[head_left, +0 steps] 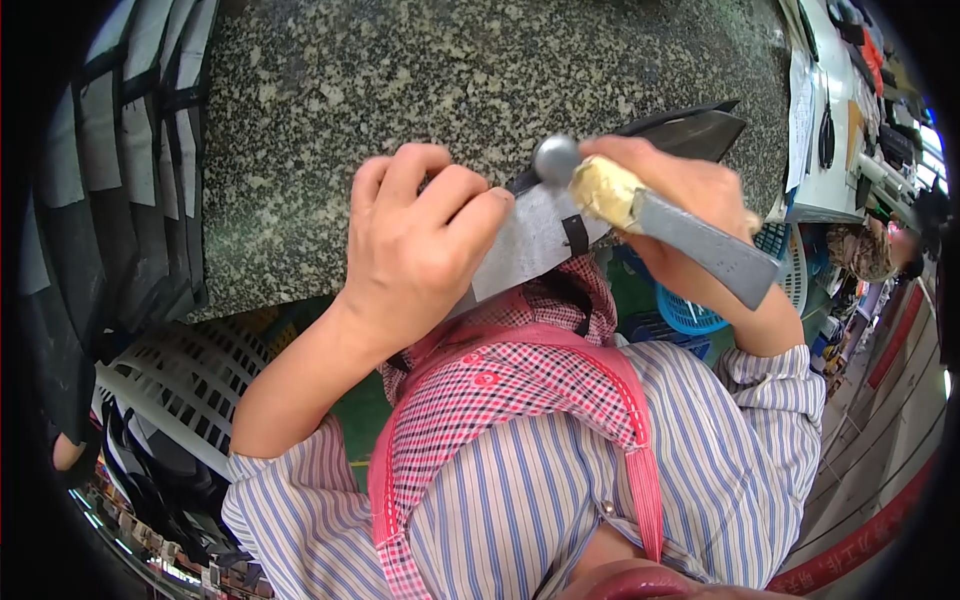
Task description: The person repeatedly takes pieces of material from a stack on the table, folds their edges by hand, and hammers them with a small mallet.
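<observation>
My right hand [680,190] is wrapped round a hammer [705,245] with a flat grey metal head, a yellow wrapping at its middle and a round shiny end. Below it lies a dark and light-grey flat piece [525,240] at the edge of the speckled stone table [400,60]. A small black strip [575,235] crosses that piece. My left hand [420,230] has its fingers curled at the piece's left end, with thumb and forefinger pressed on it. The piece's dark pointed end [700,130] shows beyond my right hand.
Stacked dark and grey pieces [120,160] line the table's left side. A white basket [170,390] is below left, and a blue basket [690,308] below right. A white surface [835,130] with papers stands at the right. Another person's hand [68,452] shows at the far left.
</observation>
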`<act>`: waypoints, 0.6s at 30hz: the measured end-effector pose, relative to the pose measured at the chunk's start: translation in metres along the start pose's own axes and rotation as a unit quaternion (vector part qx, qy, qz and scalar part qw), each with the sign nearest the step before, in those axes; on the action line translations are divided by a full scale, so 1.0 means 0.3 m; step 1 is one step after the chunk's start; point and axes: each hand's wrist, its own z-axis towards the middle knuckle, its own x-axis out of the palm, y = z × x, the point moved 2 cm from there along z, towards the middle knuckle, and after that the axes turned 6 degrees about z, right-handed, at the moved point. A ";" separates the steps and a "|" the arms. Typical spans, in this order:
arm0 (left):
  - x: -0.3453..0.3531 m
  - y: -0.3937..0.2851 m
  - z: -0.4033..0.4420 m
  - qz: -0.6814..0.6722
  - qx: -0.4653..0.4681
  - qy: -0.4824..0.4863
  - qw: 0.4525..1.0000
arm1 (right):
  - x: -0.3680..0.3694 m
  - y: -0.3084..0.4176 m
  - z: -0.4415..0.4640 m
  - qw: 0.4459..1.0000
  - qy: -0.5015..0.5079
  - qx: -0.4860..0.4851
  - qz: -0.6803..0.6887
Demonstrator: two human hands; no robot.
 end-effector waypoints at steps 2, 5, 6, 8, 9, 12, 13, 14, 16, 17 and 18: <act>0.003 -0.017 -0.009 0.047 0.030 -0.016 0.998 | -0.023 0.010 0.004 0.997 -0.062 -0.026 -0.035; 0.000 -0.032 -0.017 0.101 0.066 -0.046 0.992 | 0.021 0.043 0.001 1.000 0.001 -0.018 -0.007; -0.007 -0.022 -0.015 0.071 0.046 -0.028 0.996 | 0.041 0.043 0.000 0.998 0.055 -0.007 -0.008; -0.026 0.002 -0.021 0.005 0.004 0.010 1.000 | 0.042 0.031 0.009 0.999 0.036 -0.018 0.001; -0.056 0.021 -0.017 -0.052 -0.021 0.057 0.997 | 0.045 0.023 0.011 0.999 0.021 -0.032 0.003; -0.031 0.029 0.001 -0.092 -0.010 0.061 0.994 | -0.001 0.006 0.005 1.000 0.004 -0.018 -0.014; -0.003 0.018 0.024 -0.106 0.015 0.034 0.994 | -0.042 -0.007 0.000 0.999 -0.001 0.011 -0.039; 0.026 0.010 0.052 -0.100 0.026 0.020 0.994 | -0.078 -0.016 0.001 0.997 -0.008 0.041 -0.066; 0.076 -0.016 0.096 -0.095 0.048 -0.004 0.994 | -0.144 -0.003 -0.011 0.988 -0.148 0.024 0.026; 0.089 -0.028 0.109 -0.082 0.059 -0.001 0.995 | -0.157 0.011 -0.024 0.980 -0.199 -0.001 -0.003; 0.095 -0.035 0.117 -0.086 0.063 0.004 0.994 | -0.114 -0.004 -0.026 0.985 -0.160 0.033 0.052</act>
